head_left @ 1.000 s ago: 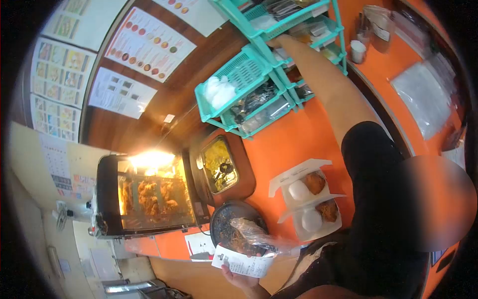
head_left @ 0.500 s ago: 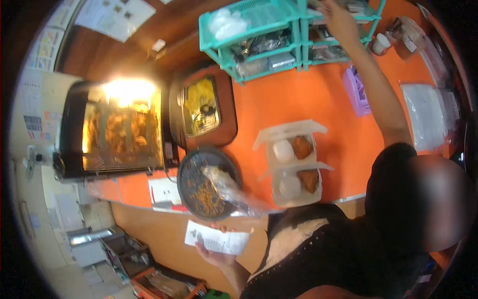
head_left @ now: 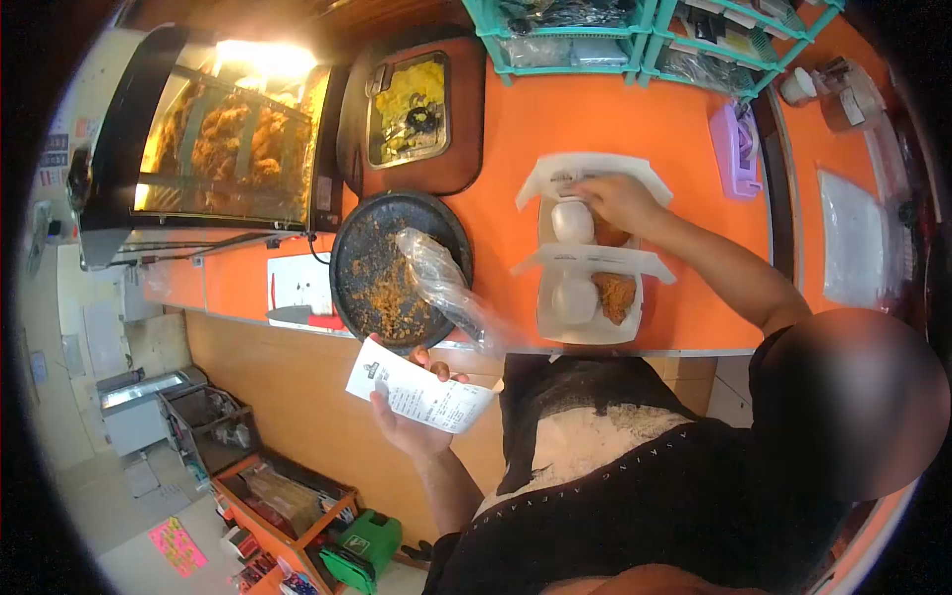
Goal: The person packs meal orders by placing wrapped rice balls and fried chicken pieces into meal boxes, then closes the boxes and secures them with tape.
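Observation:
My left hand [head_left: 415, 432] grips a printed paper receipt [head_left: 421, 397] just off the counter's front edge, thumb on top and fingers behind. Two open white takeout boxes stand front to back on the orange counter. In the nearer box [head_left: 585, 332], a round white portion [head_left: 574, 298] sits beside a piece of fried chicken [head_left: 616, 297]. Over the back box [head_left: 543, 220] is my right hand [head_left: 623, 206], fingers pinched near its rear wall above a white portion [head_left: 572, 222]. The hand partly covers the chicken there; what the fingertips hold is unclear.
A dark round tray [head_left: 347, 283] with crumbs and a crumpled plastic bag [head_left: 441, 283] lies left of the boxes. Behind it are a metal food pan [head_left: 409, 109] and a lit chicken warmer [head_left: 238, 144]. Teal shelves [head_left: 645, 45] and a purple holder [head_left: 734, 154] stand farther back.
My right hand has come down from the teal shelves to the back takeout box. My left hand still holds the receipt. The whole view has shifted.

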Demonstrator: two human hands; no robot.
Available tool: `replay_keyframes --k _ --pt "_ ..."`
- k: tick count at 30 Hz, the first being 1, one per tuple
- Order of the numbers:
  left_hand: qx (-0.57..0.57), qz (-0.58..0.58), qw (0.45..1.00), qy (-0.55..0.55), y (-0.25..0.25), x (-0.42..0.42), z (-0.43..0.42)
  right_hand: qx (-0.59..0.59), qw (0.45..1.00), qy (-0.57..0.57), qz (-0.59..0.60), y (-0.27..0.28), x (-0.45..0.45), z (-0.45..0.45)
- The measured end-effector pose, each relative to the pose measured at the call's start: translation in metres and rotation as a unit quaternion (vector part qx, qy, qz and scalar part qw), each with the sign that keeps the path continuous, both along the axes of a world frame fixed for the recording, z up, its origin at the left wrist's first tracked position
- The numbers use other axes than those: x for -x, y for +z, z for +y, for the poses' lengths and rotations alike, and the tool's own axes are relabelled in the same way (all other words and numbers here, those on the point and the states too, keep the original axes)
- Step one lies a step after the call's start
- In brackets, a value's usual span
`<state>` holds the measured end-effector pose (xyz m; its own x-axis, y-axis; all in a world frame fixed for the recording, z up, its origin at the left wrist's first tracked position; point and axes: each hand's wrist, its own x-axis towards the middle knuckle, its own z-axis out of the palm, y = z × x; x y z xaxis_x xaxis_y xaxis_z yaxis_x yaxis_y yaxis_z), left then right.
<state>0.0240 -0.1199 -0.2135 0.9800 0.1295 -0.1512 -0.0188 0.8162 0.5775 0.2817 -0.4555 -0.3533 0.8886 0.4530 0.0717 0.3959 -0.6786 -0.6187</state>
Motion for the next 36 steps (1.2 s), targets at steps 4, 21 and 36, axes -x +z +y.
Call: replay_keyframes --k 4,21,36 --pt "-0.005 -0.009 1.000 0.020 -0.004 0.020 0.016 0.127 0.987 0.076 0.068 -0.044 -0.004 0.022" --pt "0.168 -0.148 0.950 0.217 -0.112 0.163 0.232 -0.144 0.803 0.231 0.531 0.051 0.099 0.336" --pt "0.183 0.154 0.852 0.466 -0.417 0.324 0.643 0.440 0.743 0.468 0.189 -0.128 0.136 0.774"
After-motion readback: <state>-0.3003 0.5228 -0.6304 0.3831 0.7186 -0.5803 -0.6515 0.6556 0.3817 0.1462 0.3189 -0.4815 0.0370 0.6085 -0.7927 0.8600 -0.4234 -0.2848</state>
